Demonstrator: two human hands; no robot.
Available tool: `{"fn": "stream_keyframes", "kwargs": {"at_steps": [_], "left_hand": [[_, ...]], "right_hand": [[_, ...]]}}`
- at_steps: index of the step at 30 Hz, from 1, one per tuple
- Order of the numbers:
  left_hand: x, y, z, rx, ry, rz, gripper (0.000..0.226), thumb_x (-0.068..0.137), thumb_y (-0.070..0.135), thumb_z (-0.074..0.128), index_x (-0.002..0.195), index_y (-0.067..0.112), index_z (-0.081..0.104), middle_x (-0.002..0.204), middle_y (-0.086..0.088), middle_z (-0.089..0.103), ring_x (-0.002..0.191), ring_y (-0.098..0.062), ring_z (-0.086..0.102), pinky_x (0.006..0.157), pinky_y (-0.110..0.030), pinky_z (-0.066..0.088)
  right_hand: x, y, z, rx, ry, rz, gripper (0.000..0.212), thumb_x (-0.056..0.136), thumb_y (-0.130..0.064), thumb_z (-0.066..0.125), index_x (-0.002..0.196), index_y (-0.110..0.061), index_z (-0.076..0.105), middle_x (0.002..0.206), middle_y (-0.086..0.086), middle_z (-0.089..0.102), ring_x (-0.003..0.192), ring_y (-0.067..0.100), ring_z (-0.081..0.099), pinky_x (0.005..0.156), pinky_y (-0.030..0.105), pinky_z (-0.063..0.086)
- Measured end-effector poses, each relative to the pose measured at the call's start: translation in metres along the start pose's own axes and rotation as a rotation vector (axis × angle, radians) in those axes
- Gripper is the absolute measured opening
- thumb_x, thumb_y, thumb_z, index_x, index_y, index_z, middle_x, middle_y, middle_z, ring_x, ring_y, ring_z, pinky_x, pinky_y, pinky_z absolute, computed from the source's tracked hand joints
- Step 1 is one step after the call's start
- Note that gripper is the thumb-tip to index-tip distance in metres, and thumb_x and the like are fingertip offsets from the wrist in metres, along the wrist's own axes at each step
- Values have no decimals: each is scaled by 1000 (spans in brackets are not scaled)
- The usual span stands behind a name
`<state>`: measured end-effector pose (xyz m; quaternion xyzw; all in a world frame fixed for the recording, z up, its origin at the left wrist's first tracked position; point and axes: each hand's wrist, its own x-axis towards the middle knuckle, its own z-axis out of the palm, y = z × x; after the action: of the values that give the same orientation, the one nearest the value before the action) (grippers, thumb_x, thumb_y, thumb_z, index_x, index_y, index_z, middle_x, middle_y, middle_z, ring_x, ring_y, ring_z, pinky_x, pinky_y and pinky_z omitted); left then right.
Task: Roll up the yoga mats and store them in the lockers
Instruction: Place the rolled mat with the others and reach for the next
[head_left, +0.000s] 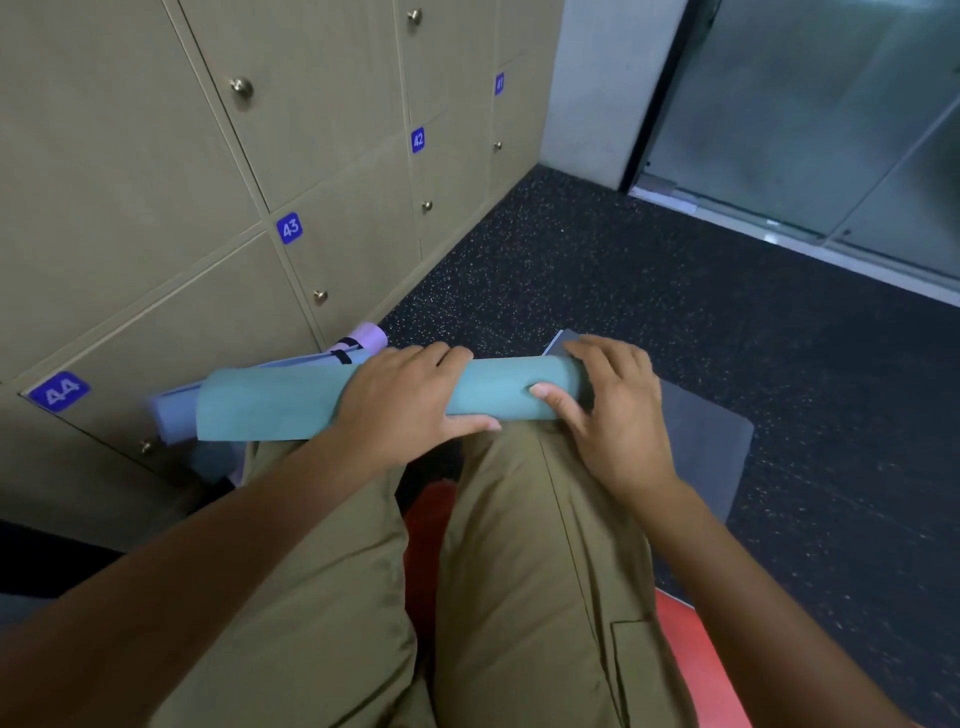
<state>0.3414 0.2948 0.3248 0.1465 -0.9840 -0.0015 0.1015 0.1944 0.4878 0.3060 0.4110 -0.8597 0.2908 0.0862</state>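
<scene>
Two hands on one roll, and the roll's long axis is what counts: the teal yoga mat (395, 397) lies crosswise over the knees, running nine o'clock to three. At nine, its loose end juts toward the closed lockers (171, 171), beside a lavender rolled mat (358, 340) on the floor. The left hand (400, 400) presses over the middle, fingers draped across the top. The right hand (605, 402) wraps the three o'clock end, thumb on the front. My call: the left end sits nearer locker 44 (58, 391), so it leads in.
</scene>
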Motion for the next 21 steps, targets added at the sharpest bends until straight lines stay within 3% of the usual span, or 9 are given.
{"fn": "stream_keyframes", "kwargs": {"at_steps": [3,6,9,11,15,17,21], "left_hand": [[11,-7,-6,-3,8,15,93,75,97,20,110,22,61,93,6,67,84,-24,65,65,-38,49],[30,-8,-20,-28,22,37,93,75,97,15,113,24,58,98,7,67,83,-25,67,68,-41,53],[50,-2,-43,-107,42,4,76,78,91,37,119,29,55,103,9,66,93,-25,66,72,-37,45],[63,1,-57,-234,41,-62,73,74,90,46,119,33,55,94,12,62,90,-22,64,70,-35,38],[87,0,-68,-621,113,-131,84,53,97,56,107,33,59,85,13,66,78,-16,63,73,-40,52],[95,2,-70,-796,110,-100,85,51,96,66,104,31,60,88,9,70,81,-20,67,75,-48,55],[95,17,-77,-1061,118,-39,65,60,68,85,111,36,59,101,9,72,91,-14,69,84,-43,57]], "right_hand": [[6,3,-9,136,20,68,72,91,-69,54,145,-22,54,150,1,45,139,20,34,113,38,37],[20,3,-28,214,82,63,71,91,-64,57,152,-30,44,157,-4,35,144,15,30,111,30,32],[43,2,-51,379,176,81,82,90,-59,68,157,-26,34,158,-5,34,146,8,32,118,29,32],[59,-4,-69,525,231,126,91,84,-56,74,158,-24,30,155,-7,40,141,2,39,117,26,36],[86,-23,-108,655,241,89,88,82,-52,72,157,-35,31,148,-20,47,129,-9,48,108,23,44],[98,-31,-126,702,222,31,83,85,-44,73,157,-35,33,146,-17,51,128,-2,52,108,29,46],[112,-50,-155,802,137,-90,77,88,-21,76,155,-26,38,137,-10,59,121,5,61,99,28,53]]}}
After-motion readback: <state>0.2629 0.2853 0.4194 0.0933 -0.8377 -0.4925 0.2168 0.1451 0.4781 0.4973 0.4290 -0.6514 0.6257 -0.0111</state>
